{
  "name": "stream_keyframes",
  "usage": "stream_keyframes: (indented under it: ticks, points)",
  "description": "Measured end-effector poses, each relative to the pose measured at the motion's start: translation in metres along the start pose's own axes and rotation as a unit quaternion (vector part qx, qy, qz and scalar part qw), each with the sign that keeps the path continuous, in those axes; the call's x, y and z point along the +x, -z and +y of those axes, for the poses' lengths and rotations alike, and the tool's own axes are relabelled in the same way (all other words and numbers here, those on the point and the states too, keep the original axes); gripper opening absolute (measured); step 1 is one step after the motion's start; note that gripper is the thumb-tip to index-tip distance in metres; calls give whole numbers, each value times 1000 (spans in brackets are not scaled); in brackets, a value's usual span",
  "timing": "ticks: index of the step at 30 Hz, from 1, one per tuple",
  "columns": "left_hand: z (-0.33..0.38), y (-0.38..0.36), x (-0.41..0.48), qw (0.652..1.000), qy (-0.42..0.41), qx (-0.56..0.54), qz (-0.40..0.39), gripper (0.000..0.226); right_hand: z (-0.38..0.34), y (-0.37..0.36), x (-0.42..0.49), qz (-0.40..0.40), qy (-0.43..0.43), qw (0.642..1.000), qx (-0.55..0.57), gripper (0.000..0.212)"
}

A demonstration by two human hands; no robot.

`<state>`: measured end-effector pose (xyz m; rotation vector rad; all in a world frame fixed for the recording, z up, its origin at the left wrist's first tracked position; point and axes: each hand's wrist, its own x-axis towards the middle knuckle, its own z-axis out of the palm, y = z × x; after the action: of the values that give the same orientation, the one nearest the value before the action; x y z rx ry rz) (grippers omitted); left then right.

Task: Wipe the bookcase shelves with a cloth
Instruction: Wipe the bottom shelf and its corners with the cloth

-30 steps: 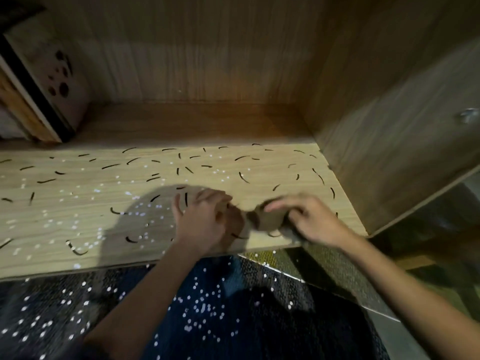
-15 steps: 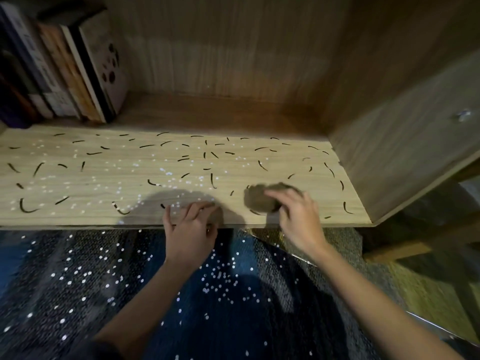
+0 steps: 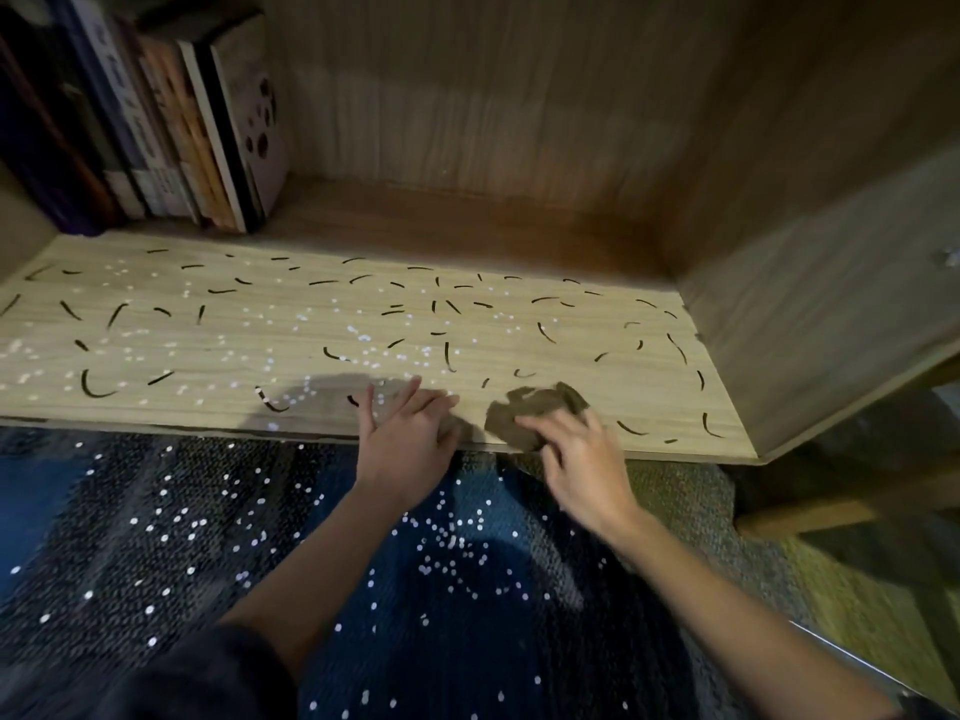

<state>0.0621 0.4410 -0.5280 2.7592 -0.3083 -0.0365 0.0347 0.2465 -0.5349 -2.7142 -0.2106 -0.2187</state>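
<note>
Cloth (image 3: pixel 535 407): brown, crumpled into a small wad, recorded on the light wooden shelf (image 3: pixel 208 335) of the bookcase, close to the front edge and right of centre, well apart from the right side panel (image 3: pixel 810 283). Its near part is covered by the right hand (image 3: pixel 582 470), whose fingers (image 3: pixel 535 423) are bent down over it; the grip is narrow, and the cloth is held against the board. The far part of the cloth is left showing beyond the fingertips. The left hand (image 3: pixel 410 439) is laid flat on the front edge of the shelf just beside the cloth, not touching it, its grip wide, fingers straight and slightly spread, nothing held. A shadow is cast on the board beyond this hand. The shelf surface is strewn with short dark curved slivers (image 3: pixel 93 387) and small white specks (image 3: pixel 363 337), spread over almost the whole width. A row of upright books (image 3: pixel 156 137) is stood at the far left, against the back panel (image 3: pixel 467 96), the outermost one leaning slightly. A small metal fitting (image 3: pixel 948 257) is seen on the side panel, blurred. Below the shelf, a dark blue rug (image 3: pixel 156 537) is noted, also dotted with white specks.
</note>
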Motion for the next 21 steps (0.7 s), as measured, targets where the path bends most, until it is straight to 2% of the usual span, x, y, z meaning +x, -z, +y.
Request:
stream_keyframes:
  ticks: [2, 4, 6, 7, 11, 15, 21]
  points:
    - [2, -1, 0, 1000, -10, 1, -9, 40, -3, 0, -26, -14, 58, 998, 23, 36]
    - [3, -2, 3, 1000, -22, -1, -16, 41, -3, 10, -34, 50, 81, 993, 71, 38]
    - [6, -3, 6, 999, -32, 7, -30, 43, 1, 17, -26, 130, 59, 984, 107, 39]
    - [9, -6, 7, 999, -36, 9, -33, 44, 5, 16, -24, 141, 42, 982, 119, 40]
    - [18, -10, 9, 998, -48, 28, -32, 46, 11, -9, -37, 52, 10, 997, 55, 42]
    - [17, -11, 13, 997, -55, 45, -32, 41, 18, -11, -41, 81, -15, 993, 79, 44]
    - [20, -6, 24, 998, -46, 22, -28, 41, 19, 29, -8, 141, -20, 982, 125, 47]
